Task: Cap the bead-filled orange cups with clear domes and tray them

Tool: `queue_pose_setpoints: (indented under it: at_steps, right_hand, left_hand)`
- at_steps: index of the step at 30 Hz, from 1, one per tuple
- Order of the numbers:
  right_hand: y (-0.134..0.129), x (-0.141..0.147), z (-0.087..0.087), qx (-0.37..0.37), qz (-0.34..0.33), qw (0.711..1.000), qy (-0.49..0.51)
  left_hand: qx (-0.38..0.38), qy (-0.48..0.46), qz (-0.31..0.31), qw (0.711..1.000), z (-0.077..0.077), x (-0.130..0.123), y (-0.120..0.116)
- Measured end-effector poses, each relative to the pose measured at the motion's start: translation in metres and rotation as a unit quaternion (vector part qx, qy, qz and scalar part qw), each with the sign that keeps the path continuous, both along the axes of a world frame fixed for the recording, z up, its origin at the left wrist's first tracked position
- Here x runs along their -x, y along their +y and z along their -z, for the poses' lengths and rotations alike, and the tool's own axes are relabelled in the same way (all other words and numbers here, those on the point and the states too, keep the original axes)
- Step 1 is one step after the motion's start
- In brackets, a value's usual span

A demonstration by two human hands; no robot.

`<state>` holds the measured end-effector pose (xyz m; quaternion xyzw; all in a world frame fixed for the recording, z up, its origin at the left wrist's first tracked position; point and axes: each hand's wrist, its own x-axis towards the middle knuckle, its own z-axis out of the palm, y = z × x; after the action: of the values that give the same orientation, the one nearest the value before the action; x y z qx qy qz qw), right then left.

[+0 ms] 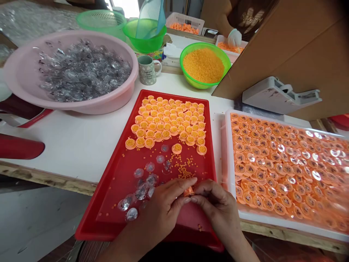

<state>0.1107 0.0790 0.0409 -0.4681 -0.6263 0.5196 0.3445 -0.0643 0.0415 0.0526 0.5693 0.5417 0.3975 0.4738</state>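
Over the lower part of a red tray (109, 189), my left hand (166, 203) and my right hand (218, 203) meet with fingertips pinched on a small orange cup (188, 190), mostly hidden by the fingers. Rows of orange cups (166, 120) filled with yellow bits cover the tray's far half, and one cup (177, 148) stands a little apart. Loose yellow bits (184, 170) lie just beyond my fingers. Several clear plastic domes (141, 191) are scattered on the tray left of my left hand.
A pink basin (128, 89) of clear domes is at the left, beside a mug (147, 71). Behind the tray is a green bowl (201, 85) of yellow bits. At right, a white tray (230, 163) holds lidded orange cups near a tape dispenser (278, 94). Another person's gloved hand (234, 38) works behind.
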Motion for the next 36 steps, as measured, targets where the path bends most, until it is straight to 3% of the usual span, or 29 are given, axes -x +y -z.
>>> queue_pose_setpoints:
  at_steps: [9, 16, 19, 23, 27, 33, 36]
  right_hand:
    - [-0.008, 0.004, 0.000, 0.000, 0.028, 0.999, 0.016]
    - [-0.013, 0.011, 0.002, 0.040, 0.058, 0.996, 0.058]
    - [-0.014, 0.013, 0.000, 0.009, 0.055, 0.998, 0.039]
    - [-0.013, 0.012, -0.006, -0.087, 0.032, 0.995, -0.045]
    - [-0.013, 0.011, -0.008, -0.102, 0.027, 0.992, -0.065]
    - [-0.018, 0.018, -0.005, -0.114, 0.042, 0.990, -0.072]
    - [-0.012, 0.020, -0.002, -0.042, 0.039, 0.998, -0.027]
  left_hand:
    - [-0.050, -0.019, -0.050, 0.997, -0.005, -0.005, -0.004]
    - [-0.030, -0.026, -0.052, 0.998, -0.005, -0.005, -0.005]
    - [-0.036, -0.034, -0.050, 0.998, -0.004, -0.004, -0.006]
    - [0.047, -0.094, -0.101, 0.989, -0.001, -0.006, -0.008]
    - [0.149, -0.182, -0.112, 0.966, -0.004, -0.008, -0.004]
    - [0.100, -0.148, -0.123, 0.976, -0.005, -0.008, 0.001]
    - [0.111, -0.144, -0.147, 0.972, -0.003, -0.009, 0.002]
